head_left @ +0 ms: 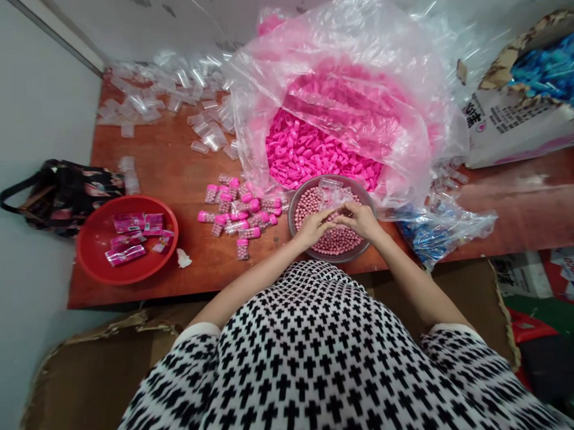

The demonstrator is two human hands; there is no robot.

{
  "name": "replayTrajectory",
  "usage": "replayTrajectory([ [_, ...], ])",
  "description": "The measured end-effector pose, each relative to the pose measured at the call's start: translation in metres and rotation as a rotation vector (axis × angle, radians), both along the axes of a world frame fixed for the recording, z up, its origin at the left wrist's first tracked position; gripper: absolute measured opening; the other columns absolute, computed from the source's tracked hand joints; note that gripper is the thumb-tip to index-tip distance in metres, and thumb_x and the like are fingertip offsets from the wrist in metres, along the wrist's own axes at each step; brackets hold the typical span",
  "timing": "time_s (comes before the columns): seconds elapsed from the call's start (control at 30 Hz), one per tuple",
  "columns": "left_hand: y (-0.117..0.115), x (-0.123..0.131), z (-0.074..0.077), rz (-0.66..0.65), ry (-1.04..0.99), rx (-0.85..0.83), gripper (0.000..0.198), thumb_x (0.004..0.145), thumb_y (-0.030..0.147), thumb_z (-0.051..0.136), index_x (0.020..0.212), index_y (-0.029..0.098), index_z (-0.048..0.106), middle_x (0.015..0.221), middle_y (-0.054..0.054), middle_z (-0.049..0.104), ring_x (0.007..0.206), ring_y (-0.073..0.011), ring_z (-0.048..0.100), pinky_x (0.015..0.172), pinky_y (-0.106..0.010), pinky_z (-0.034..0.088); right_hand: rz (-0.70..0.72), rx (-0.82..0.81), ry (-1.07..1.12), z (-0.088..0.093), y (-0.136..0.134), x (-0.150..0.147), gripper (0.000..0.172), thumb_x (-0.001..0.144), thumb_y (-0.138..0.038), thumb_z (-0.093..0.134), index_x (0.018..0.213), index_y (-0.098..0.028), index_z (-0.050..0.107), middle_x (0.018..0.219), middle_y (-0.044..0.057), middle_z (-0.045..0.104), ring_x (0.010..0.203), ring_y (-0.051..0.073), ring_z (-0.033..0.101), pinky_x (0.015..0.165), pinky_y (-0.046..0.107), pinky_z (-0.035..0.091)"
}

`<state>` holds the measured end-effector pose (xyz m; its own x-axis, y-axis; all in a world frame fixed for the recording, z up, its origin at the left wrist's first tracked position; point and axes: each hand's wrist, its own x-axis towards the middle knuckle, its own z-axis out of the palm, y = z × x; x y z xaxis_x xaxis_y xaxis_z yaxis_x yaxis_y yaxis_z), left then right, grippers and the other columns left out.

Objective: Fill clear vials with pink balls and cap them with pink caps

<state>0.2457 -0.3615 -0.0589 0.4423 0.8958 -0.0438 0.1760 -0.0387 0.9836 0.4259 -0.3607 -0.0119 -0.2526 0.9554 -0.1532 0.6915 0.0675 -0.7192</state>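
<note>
Your patterned top [315,364] lies nearest, and beyond it your left hand [314,227] and right hand [361,220] meet over the bowl of pink beads [294,208] at the table [172,156] edge — fingertips pinched together, on what I cannot tell.

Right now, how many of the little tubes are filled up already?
A small pile of capped, filled tubes lies left of the bowl. The left hand and right hand meet over the pink balls; what they pinch is too small to tell. Many empty tubes farther back and a bagful of pink caps remain.
</note>
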Motion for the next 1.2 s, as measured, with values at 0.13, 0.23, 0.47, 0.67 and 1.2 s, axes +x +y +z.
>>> replayTrajectory([
  [0.13, -0.004, -0.006, 0.002, 0.053, -0.288, -0.260, 0.043, 0.073, 0.037, 0.065, 0.109, 0.014, 0.066, 0.095, -0.007, 0.071, 0.083, -0.0196, 0.067, 0.078, -0.036, 0.054, 0.044, -0.042, 0.314, 0.015, -0.003, -0.004, 0.035, 0.077, -0.039, 0.062, 0.107, -0.022, 0.065, 0.092, 0.003, 0.071, 0.082, 0.018, 0.065, 0.076, 0.032, 0.049],
  [0.23, -0.004, -0.014, 0.005, 0.058, -0.368, -0.357, 0.050, 0.064, 0.040, 0.072, 0.106, 0.014, 0.068, 0.094, -0.006, 0.071, 0.079, -0.0186, 0.066, 0.076, -0.035, 0.055, 0.135, -0.038, 0.317, 0.022, -0.002, -0.006, 0.027, 0.078, -0.035, 0.061, 0.102, -0.022, 0.068, 0.097, 0.003, 0.071, 0.084, 0.017, 0.064, 0.079, 0.030, 0.048],
  [0.47, -0.003, -0.033, 0.007, 0.105, -0.237, -0.286, 0.046, 0.064, 0.041, 0.072, 0.101, 0.013, 0.069, 0.098, -0.008, 0.071, 0.087, -0.0218, 0.066, 0.081, -0.039, 0.053, 0.092, 0.003, 0.223, 0.022, -0.006, -0.018, 0.018, 0.076, -0.037, 0.065, 0.082, -0.020, 0.067, 0.067, -0.001, 0.067, 0.059, 0.012, 0.058, 0.061, 0.023, 0.045],
  [0.67, 0.001, -0.057, 0.007, 0.303, -0.211, -0.299, 0.046, 0.069, 0.046, 0.068, 0.101, 0.013, 0.067, 0.092, -0.007, 0.070, 0.080, -0.0180, 0.065, 0.077, -0.035, 0.054, 0.058, -0.153, 0.375, 0.005, -0.007, -0.023, 0.028, 0.073, -0.044, 0.067, 0.087, -0.020, 0.067, 0.071, 0.000, 0.069, 0.064, 0.014, 0.062, 0.062, 0.025, 0.048],
  [1.2, 0.006, -0.058, 0.000, 0.366, -0.192, -0.349, 0.049, 0.070, 0.051, 0.066, 0.103, 0.015, 0.068, 0.098, -0.008, 0.071, 0.085, -0.0200, 0.066, 0.079, -0.036, 0.055, -0.240, 0.101, -0.719, -0.036, 0.195, -0.004, 0.033, 0.090, -0.026, 0.043, 0.113, -0.013, 0.063, 0.104, 0.018, 0.067, 0.095, 0.028, 0.061, 0.081, 0.038, 0.043],
])
